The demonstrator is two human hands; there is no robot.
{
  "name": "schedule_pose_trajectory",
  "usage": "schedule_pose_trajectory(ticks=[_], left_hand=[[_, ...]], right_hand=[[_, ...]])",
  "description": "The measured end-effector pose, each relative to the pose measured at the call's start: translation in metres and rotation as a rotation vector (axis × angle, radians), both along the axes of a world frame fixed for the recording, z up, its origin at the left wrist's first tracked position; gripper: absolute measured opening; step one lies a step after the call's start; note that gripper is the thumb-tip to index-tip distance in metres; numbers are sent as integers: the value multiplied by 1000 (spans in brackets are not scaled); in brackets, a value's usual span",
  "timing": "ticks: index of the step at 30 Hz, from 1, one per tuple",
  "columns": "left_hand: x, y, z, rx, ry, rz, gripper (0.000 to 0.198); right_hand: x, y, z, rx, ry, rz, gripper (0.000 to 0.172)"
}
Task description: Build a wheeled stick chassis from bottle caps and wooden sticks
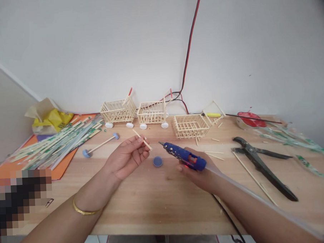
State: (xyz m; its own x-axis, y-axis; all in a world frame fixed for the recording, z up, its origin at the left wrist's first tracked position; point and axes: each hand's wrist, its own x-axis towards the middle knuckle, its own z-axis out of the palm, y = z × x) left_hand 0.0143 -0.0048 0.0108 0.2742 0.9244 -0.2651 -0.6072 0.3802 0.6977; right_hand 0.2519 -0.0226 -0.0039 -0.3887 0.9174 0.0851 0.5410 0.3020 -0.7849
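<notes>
My left hand (129, 153) pinches a short wooden stick (142, 139) between thumb and fingers above the table. In my right hand (198, 175) is a blue hot glue gun (183, 156), its nozzle pointing left toward the stick, with a gap between them. A red light glows near the grip, and a long clear glue stick (242, 188) trails from the gun's back. Below the nozzle, on the table, lies a small blue round cap (157, 161). Behind my hands sits a wheel-less stick basket (191, 126) with a handle frame.
Two miniature wheeled stick carts (118, 112) stand by the wall. A stick axle with blue wheels (100, 145) lies left, near a pile of wrapped sticks (63, 143). On the right are black-handled cutters (263, 167), a red dish (250, 120) and loose sticks. The gun's black cord (228, 219) hangs over the front edge.
</notes>
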Motion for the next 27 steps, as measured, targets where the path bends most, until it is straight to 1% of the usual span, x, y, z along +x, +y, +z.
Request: schedule_pose_trajectory(ticks=[3,4,7,9,13,15,17,19,21,22,23,25,27], left_hand=[[-2,0,4,12,-4,17,4],[-3,1,5,21,2,30,5],[-4,1,6,93,47,79,7],[-4,1,4,156,100,115,10],[-3,-1,0,299,234,174,17],[-2,-2,-1,377,312,196,18],[-2,-3,-1,451,403,216,18],[-2,-5,1,525,527,224,15],[0,-8,3,617,680,206,12],[1,-10,5,664,749,187,11],[2,-12,6,710,803,161,10],[5,-15,7,780,854,106,8],[8,-17,6,819,870,51,8]], right_hand=[[5,4,3,38,-306,-47,33],[8,5,4,60,-389,-52,33],[20,7,8,108,-533,-56,24],[29,7,10,93,-564,-48,19],[44,9,14,5,-578,2,16],[50,10,15,-25,-585,60,18],[56,10,16,-16,-593,113,23],[58,7,21,52,-607,74,28],[54,3,32,160,-583,-36,28],[48,0,39,216,-536,-87,27],[39,-3,46,260,-456,-85,24],[16,-7,59,314,-245,-37,27],[-10,-6,64,311,-109,51,32]])
